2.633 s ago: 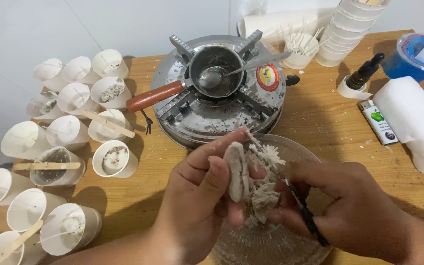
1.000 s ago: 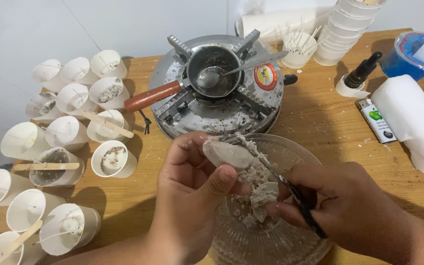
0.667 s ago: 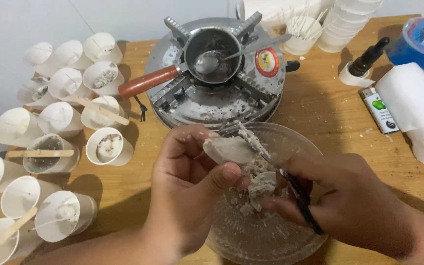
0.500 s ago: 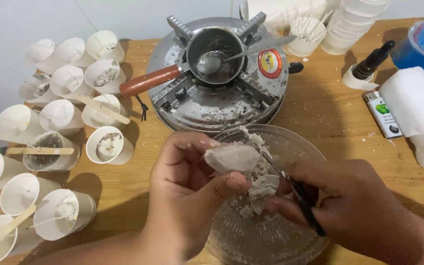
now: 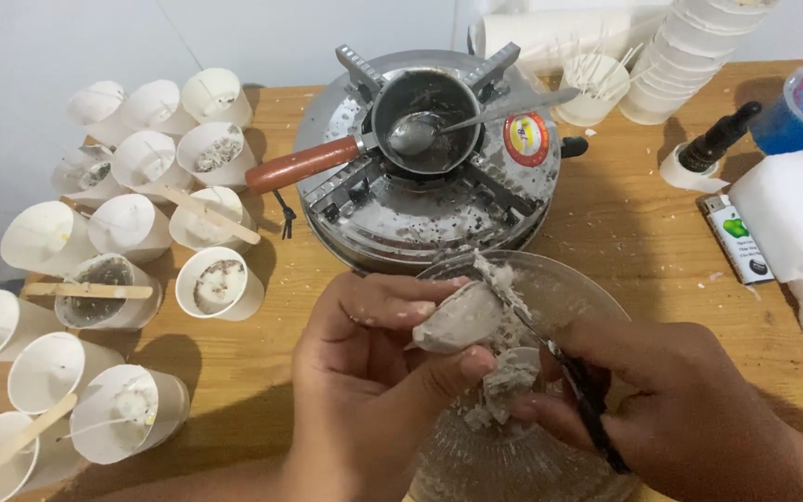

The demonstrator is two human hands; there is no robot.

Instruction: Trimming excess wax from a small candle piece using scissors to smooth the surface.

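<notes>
My left hand (image 5: 364, 372) grips a pale grey wax chunk (image 5: 462, 319) between thumb and fingers, above a clear glass bowl (image 5: 578, 290). My right hand (image 5: 671, 409) holds a black-handled knife (image 5: 576, 402) whose blade lies against the chunk's upper edge, with white shavings clinging to it. A second wax piece (image 5: 510, 376) sits by my right fingertips. Crumbled wax shavings lie in the bowl under both hands.
A round metal stove (image 5: 401, 209) stands behind the bowl with a small pan (image 5: 425, 121), red handle and spoon. Several white paper cups (image 5: 127, 228) with wicks and wooden sticks crowd the left. A lighter (image 5: 738, 237), dropper bottle (image 5: 719, 138), white wax block (image 5: 796, 232), stacked cups and blue tub are at right.
The wax chunk has turned in my left hand from upright to lying flat, and the knife has kept scraping along it. More shavings have fallen into the bowl. The view shifted slightly.
</notes>
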